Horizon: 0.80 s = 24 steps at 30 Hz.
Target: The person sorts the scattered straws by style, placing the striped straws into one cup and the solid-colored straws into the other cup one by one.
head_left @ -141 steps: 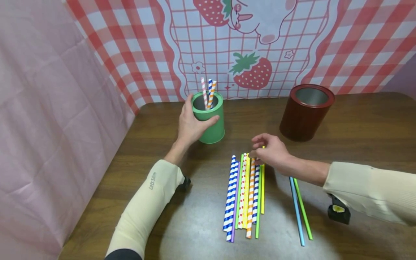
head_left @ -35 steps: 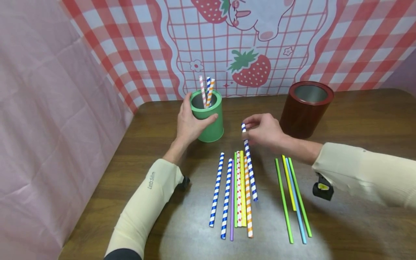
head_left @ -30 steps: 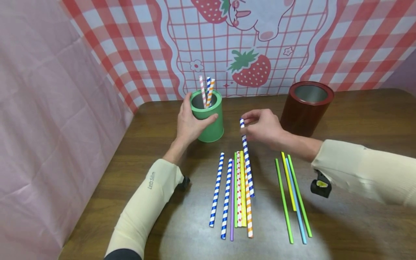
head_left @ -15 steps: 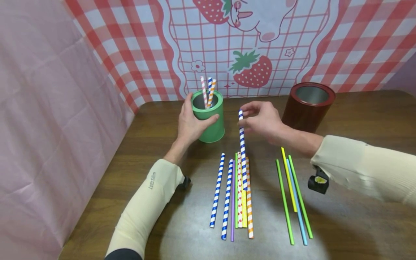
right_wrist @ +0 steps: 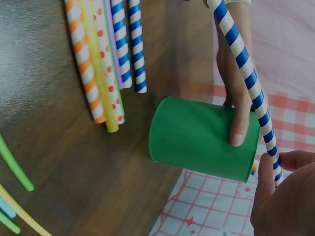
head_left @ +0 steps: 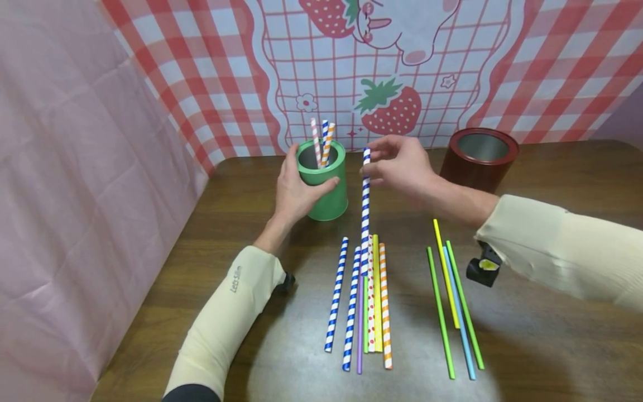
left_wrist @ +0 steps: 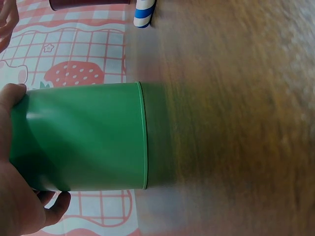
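Observation:
My left hand [head_left: 295, 192] grips the green can [head_left: 329, 202] near its rim, thumb in front and fingers around the side. Out of the can rise a pink-striped straw [head_left: 315, 137], a blue-striped one and an orange-striped one [head_left: 329, 139]. To the right of the can, my right hand [head_left: 408, 167] pinches a blue-and-white striped paper straw [head_left: 365, 215] close to its upper end. That straw's lower end overlaps the row of straws in the head view. In the right wrist view, the held straw [right_wrist: 251, 81] slants past the can's rim end.
A row of straws includes blue-striped [head_left: 336, 296], purple [head_left: 360, 340], red-dotted [head_left: 371, 324], yellow [head_left: 377, 301] and orange-striped [head_left: 385, 312] ones. Farther right lie thin green [head_left: 440, 312], yellow [head_left: 447, 273] and blue [head_left: 459, 318] straws. A dark red can [head_left: 477, 167] stands behind my right forearm.
My right hand has lifted the blue-striped straw from the row and carried it up and left toward the green can. Earlier, thin green and yellow straws moved to the right group. My left hand stays put.

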Each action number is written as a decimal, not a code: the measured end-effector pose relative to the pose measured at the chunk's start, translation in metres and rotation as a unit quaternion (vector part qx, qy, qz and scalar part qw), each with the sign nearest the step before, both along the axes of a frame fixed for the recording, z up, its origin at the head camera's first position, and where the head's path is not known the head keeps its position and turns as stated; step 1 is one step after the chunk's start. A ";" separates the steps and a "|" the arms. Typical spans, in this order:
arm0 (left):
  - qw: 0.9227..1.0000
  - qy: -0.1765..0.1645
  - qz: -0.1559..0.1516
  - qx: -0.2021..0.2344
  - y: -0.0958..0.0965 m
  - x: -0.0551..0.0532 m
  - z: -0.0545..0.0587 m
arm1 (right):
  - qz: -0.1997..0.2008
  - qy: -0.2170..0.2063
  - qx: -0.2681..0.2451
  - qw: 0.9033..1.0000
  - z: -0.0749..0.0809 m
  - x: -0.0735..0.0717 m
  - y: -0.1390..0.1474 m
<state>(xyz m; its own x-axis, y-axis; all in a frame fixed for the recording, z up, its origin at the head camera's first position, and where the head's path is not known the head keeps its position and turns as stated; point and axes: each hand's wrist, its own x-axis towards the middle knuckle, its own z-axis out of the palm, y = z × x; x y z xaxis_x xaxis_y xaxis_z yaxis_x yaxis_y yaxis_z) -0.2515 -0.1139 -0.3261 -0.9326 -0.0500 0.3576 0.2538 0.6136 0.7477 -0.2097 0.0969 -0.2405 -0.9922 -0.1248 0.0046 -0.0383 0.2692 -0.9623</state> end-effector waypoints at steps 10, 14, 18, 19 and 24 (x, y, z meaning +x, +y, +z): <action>1.000 -0.003 -0.004 0.007 -0.001 0.000 0.000 | -0.014 0.006 -0.023 1.000 0.011 -0.006 -0.010; 1.000 0.002 -0.006 0.008 -0.001 0.000 0.000 | -0.015 0.018 -0.029 0.999 0.015 -0.007 -0.012; 1.000 0.002 -0.010 0.010 -0.001 -0.001 0.000 | -0.015 0.031 -0.034 0.999 0.018 -0.008 -0.014; 1.000 0.002 -0.010 0.010 0.000 -0.001 -0.001 | -0.017 0.034 -0.037 0.999 0.019 -0.008 -0.015; 1.000 0.003 -0.008 0.009 -0.001 0.000 -0.001 | -0.031 0.043 -0.059 0.997 0.025 -0.012 -0.020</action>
<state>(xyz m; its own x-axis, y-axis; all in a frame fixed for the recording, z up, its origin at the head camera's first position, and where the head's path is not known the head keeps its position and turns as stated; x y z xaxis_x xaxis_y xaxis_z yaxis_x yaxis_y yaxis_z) -0.2518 -0.1144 -0.3272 -0.9311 -0.0424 0.3623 0.2676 0.5957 0.7573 -0.2215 0.0769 -0.2151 -0.9932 -0.0568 0.1018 -0.1097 0.1583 -0.9813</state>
